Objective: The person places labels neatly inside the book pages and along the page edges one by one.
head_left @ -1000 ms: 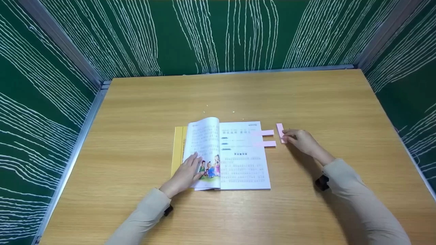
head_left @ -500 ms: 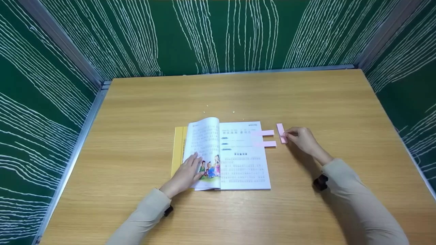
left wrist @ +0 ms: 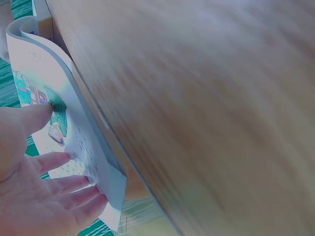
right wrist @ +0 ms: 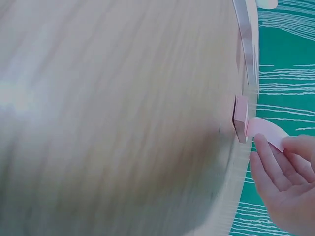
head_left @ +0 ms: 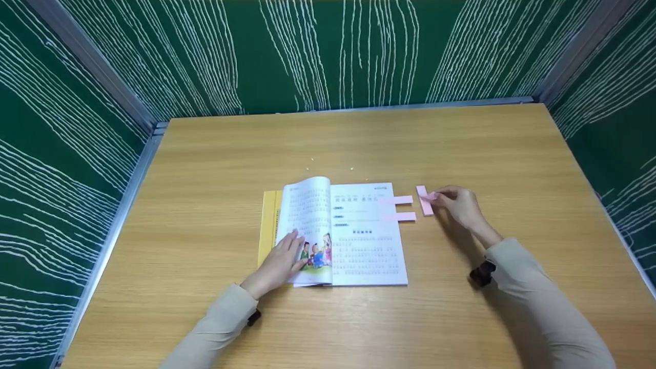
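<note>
An open book (head_left: 366, 256) with printed text lies on the table. My left hand (head_left: 277, 264) rests on its left page with straight, spread fingers, beside a coloured picture of figures. Right of the book sits a narrow pink sticky-note pad (head_left: 426, 209). My right hand (head_left: 461, 207) pinches a pink sticky note (right wrist: 266, 129) between thumb and fingertips. In the right wrist view the note curves up from the pad, its far end still against it. Two pink sticky notes, an upper one (head_left: 403, 200) and a lower one (head_left: 407, 217), stick out past the right page's edge.
The book's yellow cover (head_left: 267, 220) shows beyond the left page. A few tiny pale specks are scattered on the wooden table (head_left: 205, 169) behind the book. Green panels (head_left: 328, 56) with white wavy lines stand around the table's back and sides.
My right hand has lifted slightly up and away from the pad, raising the end of a sticky note off it. The left hand and the book stay where they were.
</note>
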A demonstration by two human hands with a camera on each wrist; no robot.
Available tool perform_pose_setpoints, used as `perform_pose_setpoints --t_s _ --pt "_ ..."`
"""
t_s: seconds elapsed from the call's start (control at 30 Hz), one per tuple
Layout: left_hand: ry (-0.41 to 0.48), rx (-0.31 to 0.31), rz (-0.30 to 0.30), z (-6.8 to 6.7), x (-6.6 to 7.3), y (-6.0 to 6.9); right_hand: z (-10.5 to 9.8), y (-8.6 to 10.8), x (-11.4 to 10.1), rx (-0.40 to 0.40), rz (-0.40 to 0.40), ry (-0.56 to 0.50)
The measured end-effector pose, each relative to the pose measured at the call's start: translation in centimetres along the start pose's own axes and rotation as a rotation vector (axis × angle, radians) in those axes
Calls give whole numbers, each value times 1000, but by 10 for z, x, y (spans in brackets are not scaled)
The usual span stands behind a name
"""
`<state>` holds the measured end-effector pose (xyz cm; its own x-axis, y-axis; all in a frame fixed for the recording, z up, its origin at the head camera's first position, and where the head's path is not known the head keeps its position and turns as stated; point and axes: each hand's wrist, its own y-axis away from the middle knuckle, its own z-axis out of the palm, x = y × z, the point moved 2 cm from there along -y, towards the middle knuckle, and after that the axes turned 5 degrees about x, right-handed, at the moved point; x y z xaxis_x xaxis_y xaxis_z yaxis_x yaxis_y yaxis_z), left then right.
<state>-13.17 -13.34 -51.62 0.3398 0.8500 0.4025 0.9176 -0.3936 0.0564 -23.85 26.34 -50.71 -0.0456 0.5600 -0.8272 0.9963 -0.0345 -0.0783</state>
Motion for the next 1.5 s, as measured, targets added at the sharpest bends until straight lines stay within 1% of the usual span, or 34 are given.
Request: perform_pose_setpoints --t_s 0.2,0.3,0.33,0.4,0.47,0.57,0.63,0.7,0.73,0.8,0.83,0.9,0.97,1.03,1.07,1.1,1.27,1.3,1.43,1.5 --pt "2 6 23 0 0 1 -2 1 -3 58 0 -27" --pt "-1 1 19 0 0 0 -2 2 -2 58 45 -104" --pt "-4 -2 16 0 0 0 -2 1 0 56 61 -138" --pt "-7 -7 10 0 0 0 -1 -2 10 58 132 -246" --pt "-7 -7 9 0 0 1 2 -6 23 54 188 -367" --pt "-7 -5 9 0 0 0 6 -14 45 36 249 -546" --pt "-5 -2 12 1 0 0 9 -18 55 4 262 -624" --pt "-5 -1 15 2 -1 0 10 -20 60 -24 293 -686" --pt "-5 -2 12 2 0 0 10 -21 60 -34 312 -694" --pt "-2 -1 13 2 0 0 9 -21 58 -59 344 -697" --pt "-1 -2 12 2 0 1 7 -19 52 -67 369 -676" --pt "-1 -3 8 2 0 1 3 -13 37 -80 383 -669" --pt "1 -2 6 2 0 1 0 -6 23 -85 392 -682" --pt "-2 5 12 2 0 0 -3 0 11 -80 409 -719" --pt "-3 10 17 2 -1 0 -3 1 9 -67 413 -762" --pt "-5 15 23 2 -1 0 -3 1 8 -62 424 -784" --pt "-11 27 35 3 -1 -1 -4 2 7 -34 474 -867" --pt "-10 26 35 3 -1 0 -4 2 6 -45 473 -883" --pt "-11 19 27 3 0 0 -5 3 6 -32 489 -980" --pt "-10 15 24 3 0 -1 -4 2 7 -18 486 -993"
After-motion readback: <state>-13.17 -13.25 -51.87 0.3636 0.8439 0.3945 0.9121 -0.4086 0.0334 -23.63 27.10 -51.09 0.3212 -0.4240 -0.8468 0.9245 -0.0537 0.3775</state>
